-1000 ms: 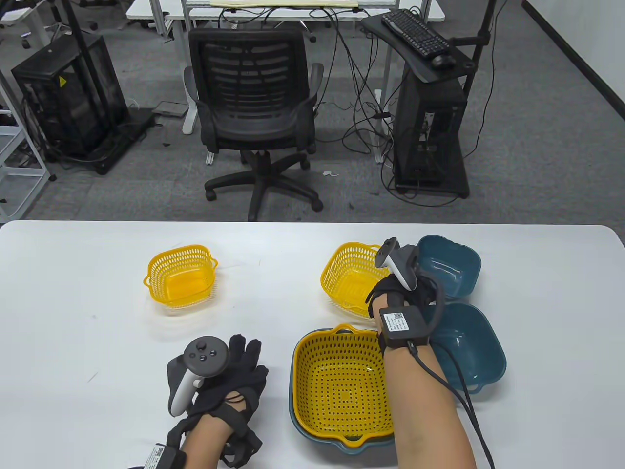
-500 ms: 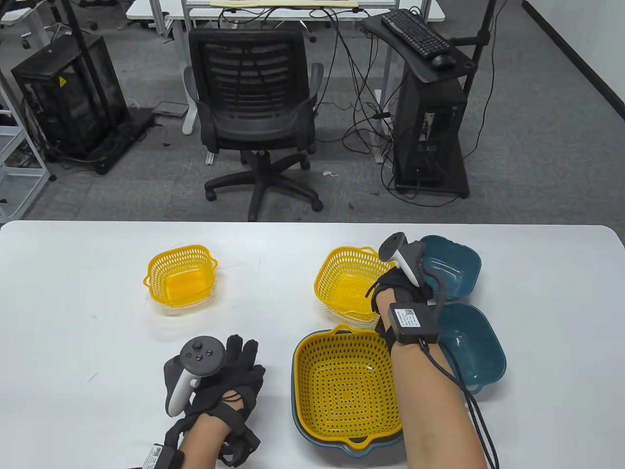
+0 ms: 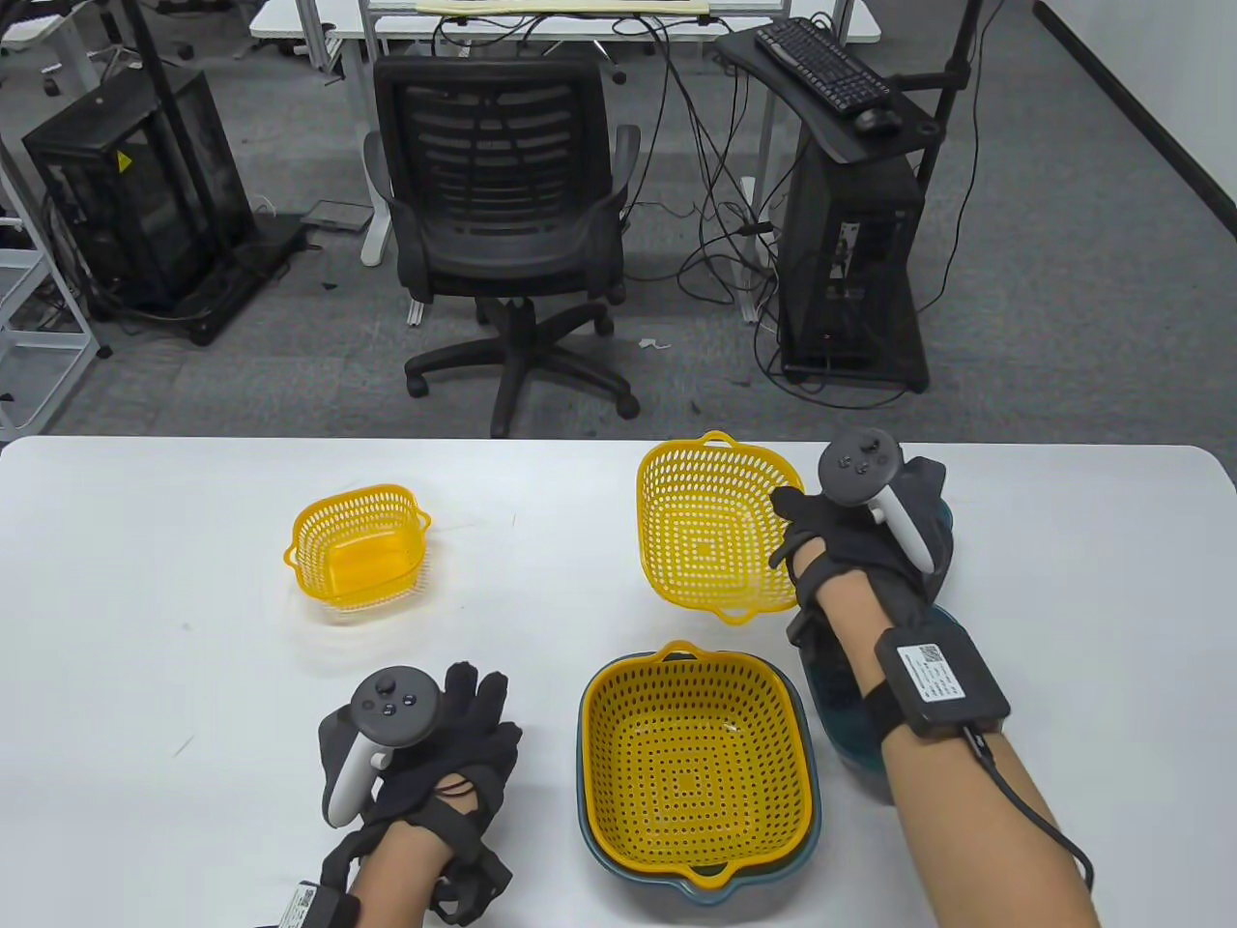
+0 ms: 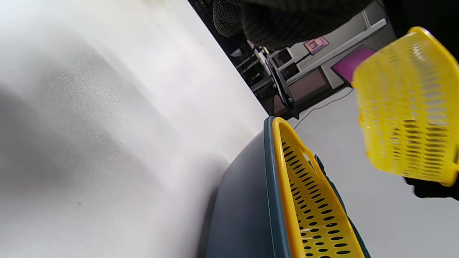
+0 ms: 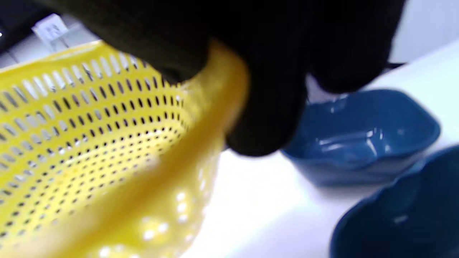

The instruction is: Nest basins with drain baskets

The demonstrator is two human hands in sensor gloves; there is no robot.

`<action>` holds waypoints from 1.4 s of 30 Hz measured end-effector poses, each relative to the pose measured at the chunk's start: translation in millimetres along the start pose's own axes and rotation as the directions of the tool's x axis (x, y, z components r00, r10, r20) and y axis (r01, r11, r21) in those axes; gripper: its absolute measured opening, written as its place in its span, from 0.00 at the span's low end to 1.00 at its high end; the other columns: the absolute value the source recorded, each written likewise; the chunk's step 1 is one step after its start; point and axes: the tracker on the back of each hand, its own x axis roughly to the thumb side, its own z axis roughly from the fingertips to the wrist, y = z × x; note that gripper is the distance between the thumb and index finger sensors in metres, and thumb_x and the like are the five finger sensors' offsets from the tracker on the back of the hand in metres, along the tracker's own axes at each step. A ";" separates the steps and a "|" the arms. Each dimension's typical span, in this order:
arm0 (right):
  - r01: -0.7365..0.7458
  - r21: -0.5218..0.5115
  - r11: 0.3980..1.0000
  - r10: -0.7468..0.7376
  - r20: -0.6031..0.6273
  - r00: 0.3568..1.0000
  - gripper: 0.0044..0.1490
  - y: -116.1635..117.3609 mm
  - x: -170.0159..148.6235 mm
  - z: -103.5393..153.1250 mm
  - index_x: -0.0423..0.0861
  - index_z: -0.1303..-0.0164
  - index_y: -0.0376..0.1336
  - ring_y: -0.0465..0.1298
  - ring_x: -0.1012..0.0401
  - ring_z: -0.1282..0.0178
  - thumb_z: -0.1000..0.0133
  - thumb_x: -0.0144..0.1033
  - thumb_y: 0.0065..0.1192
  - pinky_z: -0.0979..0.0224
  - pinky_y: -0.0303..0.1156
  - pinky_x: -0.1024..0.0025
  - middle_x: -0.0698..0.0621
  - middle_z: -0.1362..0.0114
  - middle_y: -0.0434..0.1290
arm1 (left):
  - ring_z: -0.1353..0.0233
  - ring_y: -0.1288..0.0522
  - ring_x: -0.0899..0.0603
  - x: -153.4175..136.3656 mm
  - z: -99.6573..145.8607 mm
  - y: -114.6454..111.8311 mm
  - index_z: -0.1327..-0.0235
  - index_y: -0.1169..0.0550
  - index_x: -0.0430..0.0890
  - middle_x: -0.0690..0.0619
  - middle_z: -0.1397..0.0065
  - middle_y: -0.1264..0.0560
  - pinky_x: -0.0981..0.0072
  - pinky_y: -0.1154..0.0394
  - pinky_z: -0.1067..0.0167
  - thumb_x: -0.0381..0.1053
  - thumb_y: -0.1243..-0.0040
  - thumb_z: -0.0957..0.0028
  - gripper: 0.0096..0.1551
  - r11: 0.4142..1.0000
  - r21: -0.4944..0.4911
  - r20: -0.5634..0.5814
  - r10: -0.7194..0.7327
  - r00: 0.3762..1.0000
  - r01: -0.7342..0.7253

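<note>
right hand (image 3: 850,541) gripping the right rim of a medium yellow drain basket (image 3: 715,527), fingers curled over the edge, as the blurred right wrist view confirms. basket raised off the white table (image 3: 145,599) and tilted so its perforated bottom faces the camera, hanging just beyond the large nested pair. large yellow basket (image 3: 691,754) seated inside a dark blue basin (image 3: 701,884), near the front edge, between the two forearms. two more blue basins on the right: far basin (image 5: 358,139) mostly hidden behind the right hand in the table view, near basin (image 3: 841,715) partly covered by the right forearm, just beside the nested pair. small yellow basket (image 3: 359,546) standing alone on the left half of the table, well apart from the rest. left hand (image 3: 435,764) lying flat on the table, palm down, fingers spread loosely, holding nothing, just left of the nested pair. black office chair (image 3: 503,213) on the floor beyond the table.
</note>
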 end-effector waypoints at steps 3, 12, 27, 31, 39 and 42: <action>-0.062 -0.053 0.997 0.065 0.046 0.997 0.35 -20.1 -14.1 24.0 0.55 0.32 0.62 0.86 0.53 0.67 0.50 0.27 0.71 0.53 0.79 0.47 0.46 0.37 0.80 | 0.20 0.61 0.26 1.0 1.0 -1.2 0.17 0.42 0.47 0.45 0.16 0.61 0.36 0.52 0.29 0.51 0.47 0.42 0.39 1.000 -0.003 0.005 -0.010 1.000 0.010; -0.210 -0.100 0.972 0.211 -0.001 0.977 0.35 -28.8 -98.2 57.9 0.56 0.31 0.61 0.83 0.51 0.66 0.50 0.27 0.68 0.55 0.76 0.46 0.48 0.34 0.78 | 0.20 0.61 0.26 3.7 3.0 -5.1 0.17 0.42 0.47 0.45 0.16 0.61 0.36 0.52 0.29 0.51 0.47 0.43 0.39 0.999 -0.006 0.017 -0.036 0.999 0.036; -0.252 0.000 0.968 0.250 -0.134 0.959 0.36 17.3 -183.7 41.7 0.59 0.30 0.59 0.79 0.50 0.58 0.49 0.27 0.66 0.47 0.71 0.42 0.52 0.29 0.75 | 0.20 0.61 0.26 1.9 1.7 -9.1 0.17 0.42 0.47 0.45 0.16 0.61 0.36 0.52 0.29 0.51 0.47 0.42 0.39 0.998 -0.022 -0.004 -0.056 0.998 0.056; -0.285 0.038 0.958 0.287 -0.162 0.944 0.36 30.4 -183.9 37.7 0.61 0.30 0.58 0.75 0.46 0.44 0.48 0.28 0.66 0.44 0.68 0.41 0.55 0.23 0.70 | 0.20 0.61 0.26 1.6 1.5 -8.6 0.17 0.42 0.47 0.45 0.16 0.61 0.36 0.52 0.29 0.51 0.47 0.43 0.39 0.998 -0.020 -0.005 -0.054 0.999 0.054; -0.354 0.098 0.930 0.367 -0.209 0.906 0.36 58.0 -185.0 36.1 0.60 0.29 0.56 0.64 0.48 0.20 0.47 0.28 0.65 0.31 0.62 0.32 0.56 0.18 0.50 | 0.20 0.61 0.26 1.5 1.1 -8.9 0.17 0.42 0.47 0.45 0.16 0.61 0.36 0.52 0.29 0.51 0.47 0.43 0.39 0.997 -0.030 -0.006 -0.064 0.998 0.064; -0.302 0.136 0.944 0.324 -0.199 0.925 0.38 68.4 -190.8 35.5 0.57 0.28 0.54 0.66 0.47 0.20 0.47 0.26 0.63 0.30 0.64 0.35 0.53 0.17 0.43 | 0.20 0.61 0.26 1.3 0.9 -9.1 0.17 0.42 0.47 0.45 0.16 0.61 0.36 0.52 0.29 0.51 0.47 0.43 0.39 0.997 -0.033 -0.007 -0.066 0.998 0.066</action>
